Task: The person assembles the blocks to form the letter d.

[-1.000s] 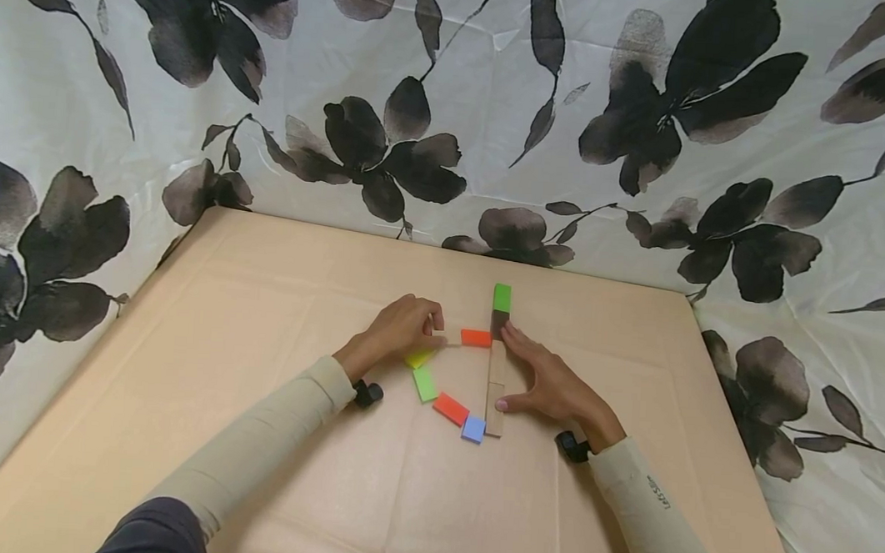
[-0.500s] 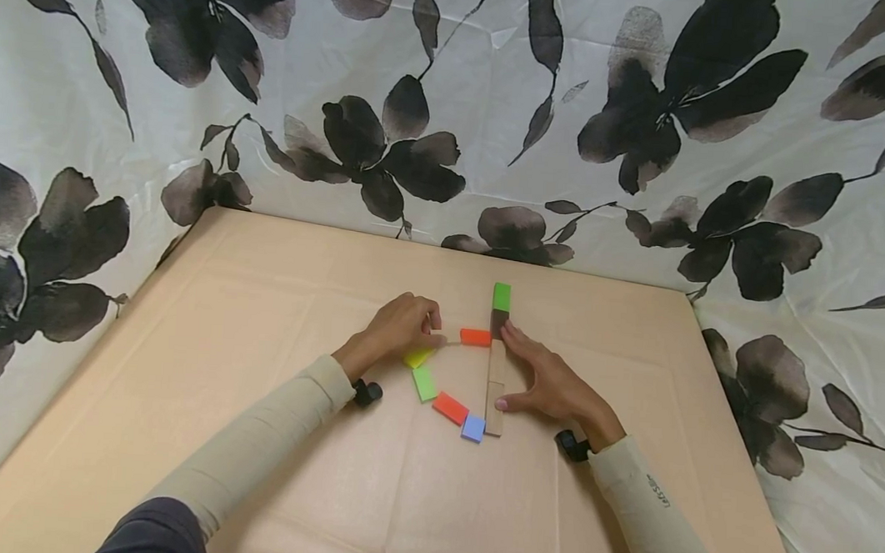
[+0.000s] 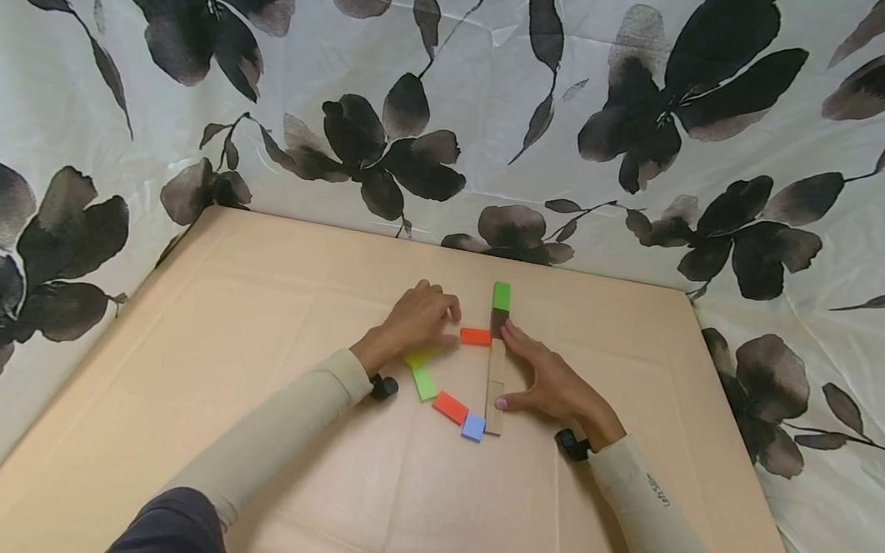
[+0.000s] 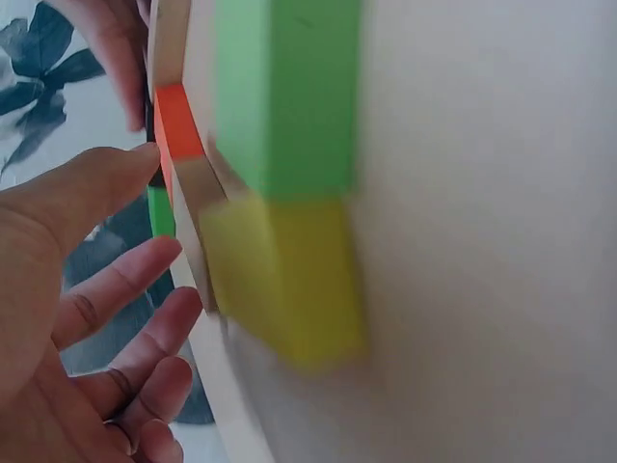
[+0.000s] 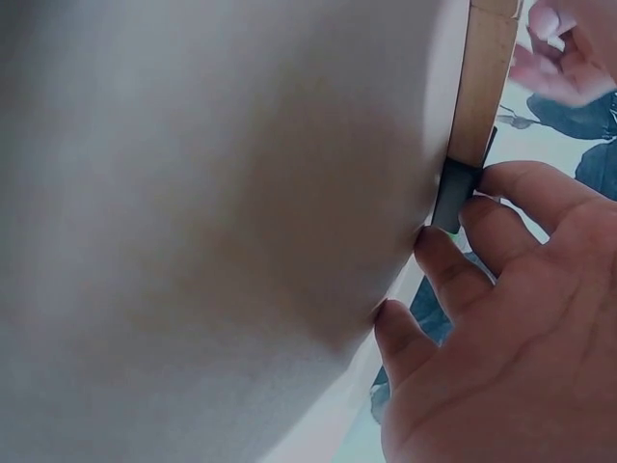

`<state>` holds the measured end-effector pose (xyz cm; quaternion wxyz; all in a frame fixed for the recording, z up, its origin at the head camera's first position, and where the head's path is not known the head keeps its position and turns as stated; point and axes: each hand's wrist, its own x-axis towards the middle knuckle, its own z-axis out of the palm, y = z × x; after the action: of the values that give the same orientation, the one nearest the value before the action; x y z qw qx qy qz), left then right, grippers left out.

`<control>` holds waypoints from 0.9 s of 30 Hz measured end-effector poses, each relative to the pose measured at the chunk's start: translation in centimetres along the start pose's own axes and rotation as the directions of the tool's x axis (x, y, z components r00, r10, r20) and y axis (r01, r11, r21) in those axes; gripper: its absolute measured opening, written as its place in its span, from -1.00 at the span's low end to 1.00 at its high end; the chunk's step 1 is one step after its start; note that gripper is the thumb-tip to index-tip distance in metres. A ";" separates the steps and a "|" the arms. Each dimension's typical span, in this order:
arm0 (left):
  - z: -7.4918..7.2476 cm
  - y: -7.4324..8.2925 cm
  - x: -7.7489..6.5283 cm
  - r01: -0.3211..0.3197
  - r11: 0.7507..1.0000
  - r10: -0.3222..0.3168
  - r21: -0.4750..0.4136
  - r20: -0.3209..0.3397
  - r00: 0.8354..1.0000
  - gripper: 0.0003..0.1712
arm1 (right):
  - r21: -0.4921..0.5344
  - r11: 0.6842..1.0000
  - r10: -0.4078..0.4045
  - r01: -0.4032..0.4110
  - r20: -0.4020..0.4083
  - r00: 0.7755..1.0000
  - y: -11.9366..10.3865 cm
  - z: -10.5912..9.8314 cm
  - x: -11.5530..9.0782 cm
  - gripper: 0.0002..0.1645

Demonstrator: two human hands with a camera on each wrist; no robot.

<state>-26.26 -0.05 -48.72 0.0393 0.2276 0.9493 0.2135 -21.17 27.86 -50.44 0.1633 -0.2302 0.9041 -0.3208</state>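
A straight column of wooden blocks runs away from me: bright green (image 3: pixel 501 295), dark brown (image 3: pixel 499 323), then plain wood (image 3: pixel 494 406). Along its right side lies my right hand (image 3: pixel 550 376), a fingertip at the brown block and the thumb at the nearest plain one. From the column's left side curves an arc of blocks: orange-red (image 3: pixel 475 337), plain wood (image 4: pixel 198 188), yellow (image 4: pixel 289 280), light green (image 3: pixel 425 383), red (image 3: pixel 451 408) and blue (image 3: pixel 473 428). Over the arc's upper left hovers my left hand (image 3: pixel 416 321), fingers loosely bent and apart, nothing gripped. It hides part of the plain and yellow blocks.
The blocks lie on a table with a tan cover (image 3: pixel 300 277). Behind it hangs a white cloth (image 3: pixel 495 129) with dark flowers. A small black camera (image 3: pixel 572 445) is strapped to each wrist.
My left hand has shifted slightly right and away from me, towards the orange-red block, and its fingers have loosened. The right hand and the blocks stay where they were.
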 end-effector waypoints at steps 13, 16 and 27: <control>1.0 1.7 1.6 -0.051 0.998 0.050 0.047 0.015 0.999 -0.83 | -0.023 1.000 -0.001 0.002 0.007 1.000 0.0 -0.1 0.2 0.53; 1.0 1.8 1.6 -0.058 0.998 0.057 0.041 0.023 0.998 -0.82 | -0.021 1.000 0.000 0.000 0.008 1.000 0.0 -0.2 0.1 0.53; 1.0 1.8 1.4 -0.063 0.998 0.062 0.023 0.022 0.998 -0.81 | -0.018 1.000 0.009 -0.009 0.010 1.000 -0.2 -0.2 0.1 0.52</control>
<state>-26.57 2.35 -48.80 0.0401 0.2600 0.9437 0.2007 -21.33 27.78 -50.22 0.1671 -0.2289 0.9073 -0.3106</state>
